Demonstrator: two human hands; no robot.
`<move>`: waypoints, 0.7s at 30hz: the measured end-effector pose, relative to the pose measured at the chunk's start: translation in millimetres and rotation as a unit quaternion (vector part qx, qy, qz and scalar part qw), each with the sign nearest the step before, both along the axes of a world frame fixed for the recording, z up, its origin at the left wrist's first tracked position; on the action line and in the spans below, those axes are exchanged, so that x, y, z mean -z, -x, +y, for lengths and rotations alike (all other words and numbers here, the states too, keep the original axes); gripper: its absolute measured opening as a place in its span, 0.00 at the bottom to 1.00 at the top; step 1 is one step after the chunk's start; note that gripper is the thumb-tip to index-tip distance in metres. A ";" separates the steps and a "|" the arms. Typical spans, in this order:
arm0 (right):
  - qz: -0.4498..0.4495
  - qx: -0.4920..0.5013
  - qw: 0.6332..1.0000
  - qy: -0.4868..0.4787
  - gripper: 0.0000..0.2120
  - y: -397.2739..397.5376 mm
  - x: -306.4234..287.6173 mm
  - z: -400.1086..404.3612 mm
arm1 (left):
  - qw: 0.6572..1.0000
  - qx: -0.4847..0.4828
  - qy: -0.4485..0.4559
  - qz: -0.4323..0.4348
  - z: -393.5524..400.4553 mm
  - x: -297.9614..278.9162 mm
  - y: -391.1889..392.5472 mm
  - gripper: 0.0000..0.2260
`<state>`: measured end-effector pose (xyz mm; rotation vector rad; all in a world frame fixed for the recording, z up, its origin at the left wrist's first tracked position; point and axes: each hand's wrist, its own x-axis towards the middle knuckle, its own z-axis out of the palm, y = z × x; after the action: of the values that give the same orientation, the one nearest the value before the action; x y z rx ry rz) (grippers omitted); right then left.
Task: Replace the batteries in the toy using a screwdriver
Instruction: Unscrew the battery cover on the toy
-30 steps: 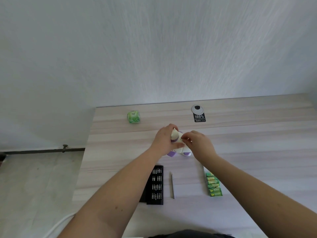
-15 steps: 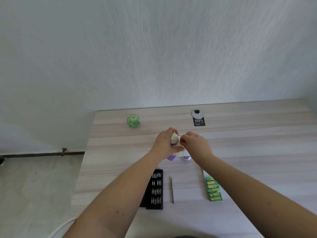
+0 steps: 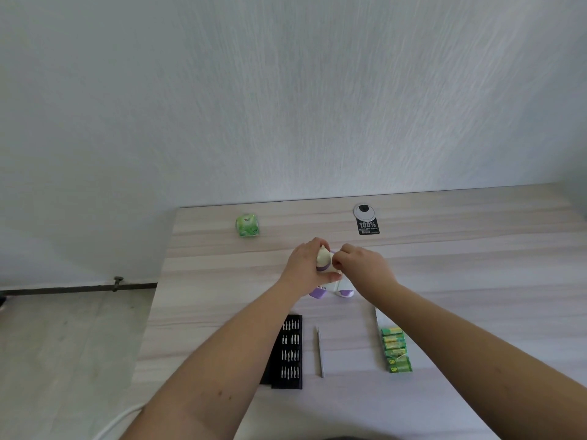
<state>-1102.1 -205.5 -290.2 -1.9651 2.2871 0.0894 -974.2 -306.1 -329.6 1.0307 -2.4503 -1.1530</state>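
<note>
A pale textured wall rises behind a light wood-grain table (image 3: 476, 281). At the frame's centre, the left hand (image 3: 305, 265) wraps its fingers and thumb round a small white-and-purple toy (image 3: 324, 265), holding it just above the tabletop. The right hand (image 3: 362, 265), fingers curled, pinches at the toy's upper right side. Below them lie a black bit case (image 3: 290, 352), a slim screwdriver (image 3: 320, 352) and a strip of green batteries (image 3: 395, 350). Toward the back sit a green packet (image 3: 247, 225) and a black tag (image 3: 367, 224).
</note>
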 end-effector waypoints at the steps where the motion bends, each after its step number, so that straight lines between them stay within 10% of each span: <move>1: 0.000 -0.004 1.000 0.001 0.10 0.1 -0.6 -0.2 | 1.000 0.001 0.000 0.000 0.1 -0.2 -0.2 0.25; 21: -0.027 -0.023 0.999 -0.022 0.13 6.4 -9.3 -7.4 | 1.000 0.008 0.003 0.004 -0.8 -2.3 -0.6 0.25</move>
<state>-1108.5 -212.9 -280.9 -1.9742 2.1892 0.0888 -973.6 -306.9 -327.3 1.0055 -2.4580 -1.1510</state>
